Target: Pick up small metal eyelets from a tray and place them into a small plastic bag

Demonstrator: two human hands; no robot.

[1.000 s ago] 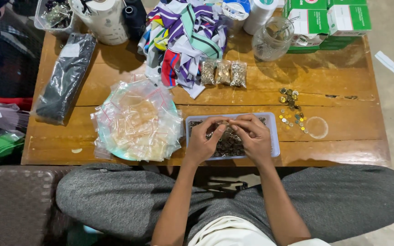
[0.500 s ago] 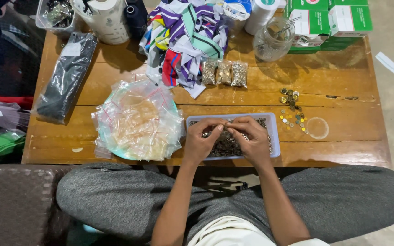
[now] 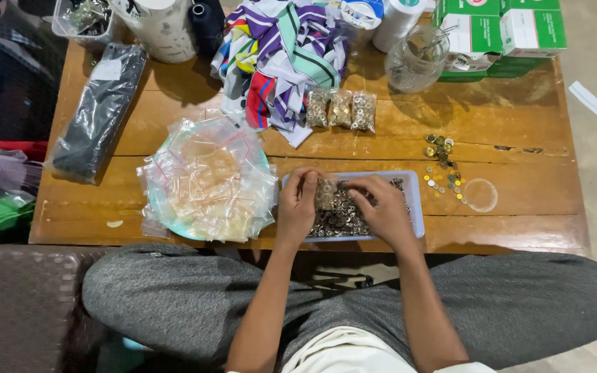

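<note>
- Head view, looking down on a wooden table [image 3: 174, 148] and crossed legs in grey trousers.
- Left hand [image 3: 297, 204] over the blue-grey tray [image 3: 417, 207] at the near edge of the table, fingers bent and pinching the left side of a small clear bag [image 3: 325, 194].
- Right hand [image 3: 381, 211] over the same tray, fingertips closed on the right side of this bag; bag half full of small metal rings, held just above the heap.
- Heap of dark metal rings [image 3: 340, 220] inside the tray, partly hidden under both hands.
- Pile of empty clear zip bags [image 3: 209, 181] on a pale green plate, just left of the tray, near the front edge.
- Three filled small bags [image 3: 340, 109] in a row at the middle of the table, touching a striped colourful cloth [image 3: 278, 55] behind them.
- Loose golden rings [image 3: 442, 166] scattered right of the tray, with a clear round lid [image 3: 481, 195] near them.
- Long dark packet [image 3: 98, 110] by the left edge; glass jar [image 3: 416, 59] and green-white boxes [image 3: 499, 31] at the far right corner.
</note>
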